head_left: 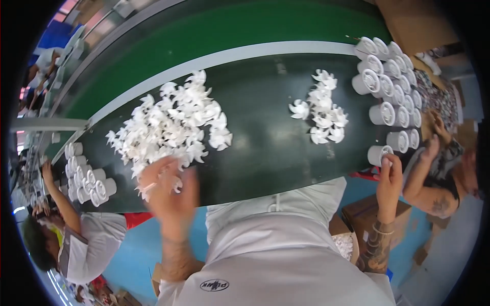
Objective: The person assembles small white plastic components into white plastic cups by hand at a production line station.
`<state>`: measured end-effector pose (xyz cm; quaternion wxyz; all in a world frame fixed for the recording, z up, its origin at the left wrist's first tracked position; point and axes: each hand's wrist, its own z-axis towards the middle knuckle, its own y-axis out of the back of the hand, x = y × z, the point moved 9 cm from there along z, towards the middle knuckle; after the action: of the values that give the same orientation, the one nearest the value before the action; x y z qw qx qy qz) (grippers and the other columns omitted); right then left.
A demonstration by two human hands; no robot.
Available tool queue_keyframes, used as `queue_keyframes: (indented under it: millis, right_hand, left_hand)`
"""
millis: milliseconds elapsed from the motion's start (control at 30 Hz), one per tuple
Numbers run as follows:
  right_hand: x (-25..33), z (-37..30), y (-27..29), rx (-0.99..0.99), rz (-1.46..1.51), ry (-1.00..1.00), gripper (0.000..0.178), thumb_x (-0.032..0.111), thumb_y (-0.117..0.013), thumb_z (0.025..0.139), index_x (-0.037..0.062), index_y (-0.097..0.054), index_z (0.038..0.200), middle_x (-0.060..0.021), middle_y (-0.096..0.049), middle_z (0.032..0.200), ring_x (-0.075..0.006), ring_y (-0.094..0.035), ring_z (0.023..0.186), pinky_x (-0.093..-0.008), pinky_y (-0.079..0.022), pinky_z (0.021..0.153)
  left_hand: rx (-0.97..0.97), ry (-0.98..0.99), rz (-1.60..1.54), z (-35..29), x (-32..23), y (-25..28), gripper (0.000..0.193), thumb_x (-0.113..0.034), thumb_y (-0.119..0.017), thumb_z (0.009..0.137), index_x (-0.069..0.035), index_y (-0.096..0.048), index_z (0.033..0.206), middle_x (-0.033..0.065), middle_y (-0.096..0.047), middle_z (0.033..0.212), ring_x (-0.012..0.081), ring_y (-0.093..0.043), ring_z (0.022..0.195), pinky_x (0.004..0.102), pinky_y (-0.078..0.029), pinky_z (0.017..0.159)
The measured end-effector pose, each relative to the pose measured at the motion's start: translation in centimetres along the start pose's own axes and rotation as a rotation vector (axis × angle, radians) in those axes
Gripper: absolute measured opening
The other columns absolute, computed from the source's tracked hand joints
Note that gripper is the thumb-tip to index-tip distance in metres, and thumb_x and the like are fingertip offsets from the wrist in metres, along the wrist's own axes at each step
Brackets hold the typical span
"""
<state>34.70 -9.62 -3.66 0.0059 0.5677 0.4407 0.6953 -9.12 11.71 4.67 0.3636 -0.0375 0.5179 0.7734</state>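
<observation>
Wht shirt (275, 260) nearest; L hand (172, 196) by wht pinwheel-shaped pcs (168, 125).

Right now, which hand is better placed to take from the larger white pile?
Probably the left hand: it is at the larger pile, while the right hand is away at a cup.

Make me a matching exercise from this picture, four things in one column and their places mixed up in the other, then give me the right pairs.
Things:
1. Left hand
2. Right hand
3. Small pile of white bladed pieces
4. Bright green surface

Places:
A. Between the large pile of white bladed pieces and the right-hand group of cups
B. Beyond the white strip
C. At the near edge of the large pile
D. At the nearest cup of the right-hand group

Pairs: 1-C, 2-D, 3-A, 4-B
</observation>
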Motion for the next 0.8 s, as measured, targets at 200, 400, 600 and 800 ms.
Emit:
queue_keyframes:
  millis: [200, 400, 600, 800]
  right_hand:
    - [0.6, 1.6, 0.1, 0.034, 0.111, -0.089, 0.030, 0.017, -0.054, 0.097, 0.0097, -0.047, 0.125, -0.0034, -0.059, 0.097, -0.0087, -0.060, 0.076, -0.0195, -0.048, 0.051]
    - [1.1, 1.4, -2.9, 0.535, 0.177, -0.583, 0.044, 0.026, -0.056, 0.095, 0.0202, -0.043, 0.137, -0.0073, -0.065, 0.086, -0.0130, -0.063, 0.057, -0.0205, -0.045, 0.046]
    - [1.6, 0.8, -6.0, 0.801, 0.329, -0.714, 0.041, 0.027, -0.053, 0.097, 0.0223, -0.044, 0.137, -0.0098, -0.068, 0.084, -0.0134, -0.064, 0.056, -0.0218, -0.047, 0.043]
    - [3.0, 0.3, -6.0, 0.720, 0.329, -0.708, 0.039, 0.024, -0.051, 0.098, 0.0238, -0.044, 0.136, -0.0068, -0.066, 0.080, -0.0138, -0.064, 0.057, -0.0223, -0.048, 0.043]
  left_hand:
    - [0.307, -0.209, 0.251, 2.3, -3.7, -8.5, 0.037, -0.018, -0.075, 0.075, -0.007, -0.066, 0.109, 0.0067, -0.060, 0.106, 0.0268, -0.053, 0.097, 0.0419, -0.039, 0.084]
    - [0.361, -0.207, 0.079, 3.1, -3.7, -8.5, 0.025, -0.003, -0.073, 0.075, -0.003, -0.062, 0.097, 0.0130, -0.061, 0.103, 0.0345, -0.057, 0.093, 0.0429, -0.046, 0.080]
    - [0.395, -0.182, -0.065, 3.1, -3.4, -8.7, 0.020, -0.005, -0.070, 0.079, -0.001, -0.058, 0.094, 0.0148, -0.060, 0.100, 0.0358, -0.058, 0.089, 0.0440, -0.048, 0.076]
    - [0.615, -0.051, -0.105, 2.7, -3.3, -9.6, 0.041, -0.011, -0.075, 0.075, -0.002, -0.058, 0.111, 0.0148, -0.056, 0.095, 0.0349, -0.059, 0.082, 0.0429, -0.049, 0.069]
